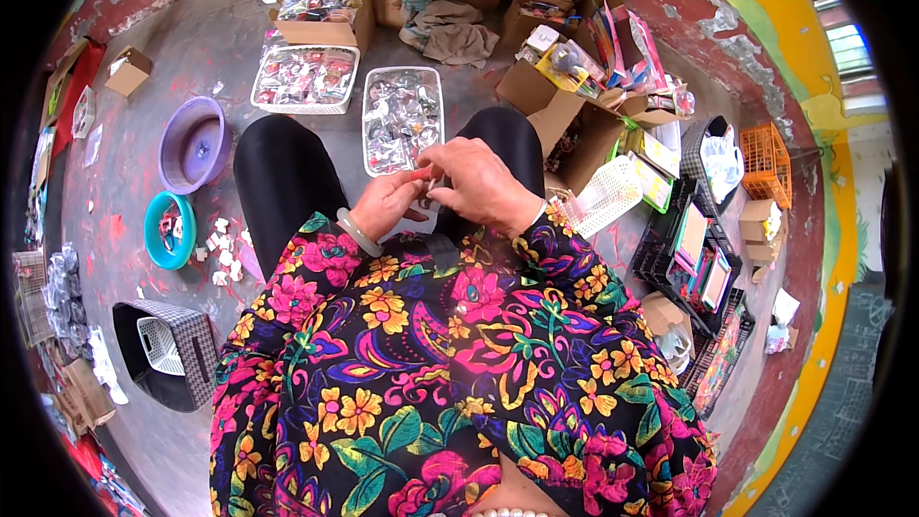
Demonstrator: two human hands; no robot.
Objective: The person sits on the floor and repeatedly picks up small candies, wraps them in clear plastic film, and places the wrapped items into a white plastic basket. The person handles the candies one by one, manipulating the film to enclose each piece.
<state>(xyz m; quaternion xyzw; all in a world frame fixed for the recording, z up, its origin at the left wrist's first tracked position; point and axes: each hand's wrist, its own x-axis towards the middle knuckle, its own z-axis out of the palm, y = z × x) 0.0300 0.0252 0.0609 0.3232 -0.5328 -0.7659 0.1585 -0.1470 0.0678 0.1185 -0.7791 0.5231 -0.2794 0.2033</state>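
My left hand (381,206) and my right hand (486,182) meet above my lap, fingertips pinched close together. Between them shows a small red piece (419,174), too small to name, pinched by the left fingers. The right hand's fingers curl over the same spot, and what they grip is hidden. Just beyond my hands, between my knees, stands a white plastic basket (367,124) full of small clear packets (397,101).
Further left are another white basket (304,109) of packets, a purple basin (175,148) and a teal basin (153,244), with white scraps (225,254) nearby. At right stand open cardboard boxes (584,139), a white basket (613,193), black crates (661,249) and an orange crate (766,165).
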